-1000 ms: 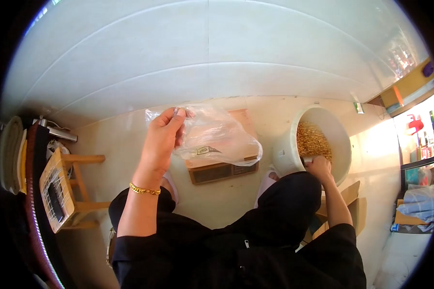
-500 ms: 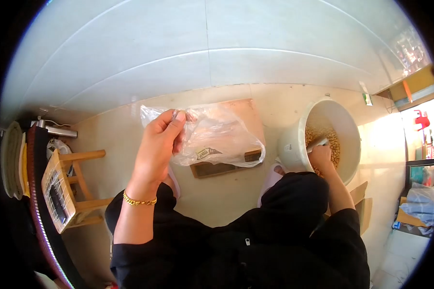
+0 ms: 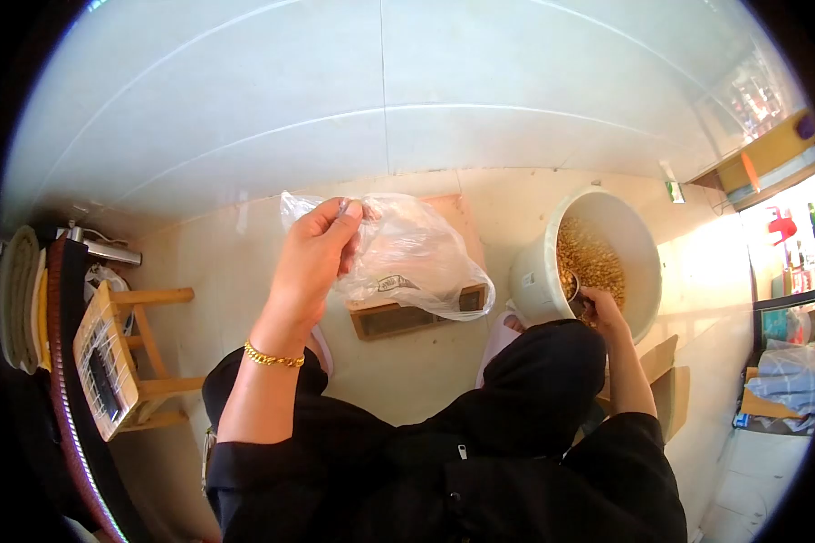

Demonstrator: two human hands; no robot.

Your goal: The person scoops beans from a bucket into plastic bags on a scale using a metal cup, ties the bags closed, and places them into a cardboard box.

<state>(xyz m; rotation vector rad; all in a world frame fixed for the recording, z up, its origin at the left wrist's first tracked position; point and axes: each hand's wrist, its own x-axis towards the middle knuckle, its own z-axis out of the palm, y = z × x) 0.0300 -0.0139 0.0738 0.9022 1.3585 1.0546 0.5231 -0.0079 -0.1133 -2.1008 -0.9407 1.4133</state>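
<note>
My left hand (image 3: 328, 237) pinches the edge of a clear plastic bag (image 3: 417, 249) between thumb and fingers and holds it up. The bag hangs open to the right, with small dark print on its lower side. Beneath it on the floor is a brown box (image 3: 398, 321), partly covered by the bag. Inside a large pale bucket (image 3: 532, 271) on the right lie many yellow-brown kernels (image 3: 593, 253). My right hand (image 3: 600, 310) is in the bucket, closed round a scoop (image 3: 570, 286) whose rim touches the kernels. Most of the scoop is hidden.
A small wooden stool (image 3: 109, 362) stands at the left, beside folded cloths (image 3: 20, 299). A pale wall (image 3: 244, 100) runs across the front. Behind the bucket on the right are an open cardboard box (image 3: 670, 398) and shelves with bagged goods (image 3: 792, 380).
My right hand has turned and drawn slightly toward me in the bucket, and the scoop now shows its round rim. My left hand has shifted a little right with the bag.
</note>
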